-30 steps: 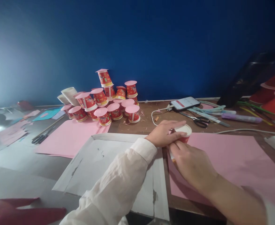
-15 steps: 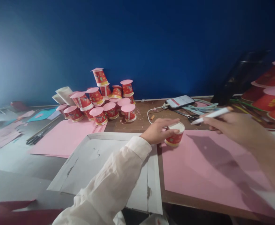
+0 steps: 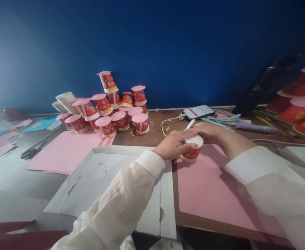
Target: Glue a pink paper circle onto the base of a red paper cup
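A red paper cup (image 3: 191, 152) with a white top face stands upside down on the pink paper sheet (image 3: 214, 194), close to its upper left corner. My left hand (image 3: 174, 143) is wrapped round the cup from the left, thumb toward me. Just behind the cup, my right hand (image 3: 211, 133) holds a white marker (image 3: 190, 124); the marker's body slants up and its tip is hidden behind the hands. Whether that tip touches the paper or the cup I cannot tell.
Red cups topped with pink paper discs (image 3: 105, 125) are stacked against the blue wall. A phone (image 3: 198, 111) with cables lies behind my hands. A white board (image 3: 116, 180) and pink sheets (image 3: 58, 152) are to the left; more red cups (image 3: 295, 111) stand far right.
My right hand has swung left with the marker, from over the right side of the pink sheet to behind the cup. My left hand stays on the cup.
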Demonstrator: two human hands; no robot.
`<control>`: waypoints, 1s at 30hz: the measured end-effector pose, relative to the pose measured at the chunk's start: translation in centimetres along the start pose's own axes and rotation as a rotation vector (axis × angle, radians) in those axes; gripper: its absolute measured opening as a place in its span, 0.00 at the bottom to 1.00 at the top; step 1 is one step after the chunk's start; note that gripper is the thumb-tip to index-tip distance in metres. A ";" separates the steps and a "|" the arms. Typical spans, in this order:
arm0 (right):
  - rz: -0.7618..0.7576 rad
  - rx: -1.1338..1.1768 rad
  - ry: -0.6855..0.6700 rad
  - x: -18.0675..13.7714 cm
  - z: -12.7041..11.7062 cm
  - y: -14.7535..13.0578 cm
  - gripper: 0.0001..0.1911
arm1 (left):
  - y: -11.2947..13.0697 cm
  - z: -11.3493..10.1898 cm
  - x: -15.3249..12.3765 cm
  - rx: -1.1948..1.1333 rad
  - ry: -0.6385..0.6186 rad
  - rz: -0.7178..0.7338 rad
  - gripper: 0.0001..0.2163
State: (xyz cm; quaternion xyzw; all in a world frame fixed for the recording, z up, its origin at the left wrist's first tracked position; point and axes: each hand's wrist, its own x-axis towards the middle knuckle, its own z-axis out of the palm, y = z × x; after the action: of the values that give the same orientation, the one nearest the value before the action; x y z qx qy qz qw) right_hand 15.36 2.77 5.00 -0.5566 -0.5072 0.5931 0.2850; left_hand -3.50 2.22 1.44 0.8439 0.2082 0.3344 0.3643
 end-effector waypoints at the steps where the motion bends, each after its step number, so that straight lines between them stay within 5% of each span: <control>1: 0.012 -0.006 -0.014 0.2 0.1 0.0 0.15 | 0.0 0.0 0.0 -0.003 0.001 0.014 0.22; 14: 0.038 -0.111 -0.069 1.6 -0.3 0.5 0.13 | 0.0 0.0 -0.3 0.021 -0.008 -0.005 0.22; 24: 0.039 -0.175 0.111 1.3 0.1 0.2 0.19 | 0.2 -0.1 -0.3 0.071 -0.011 -0.040 0.22; 30: 0.036 -0.143 0.083 0.7 -0.2 0.0 0.18 | 0.0 0.0 -0.3 0.024 0.000 0.008 0.24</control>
State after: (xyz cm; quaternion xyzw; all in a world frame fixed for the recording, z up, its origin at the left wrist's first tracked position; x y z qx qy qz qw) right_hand 15.37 3.49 4.80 -0.6086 -0.5261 0.5366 0.2546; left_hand -3.73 2.08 1.32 0.8490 0.2088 0.3331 0.3529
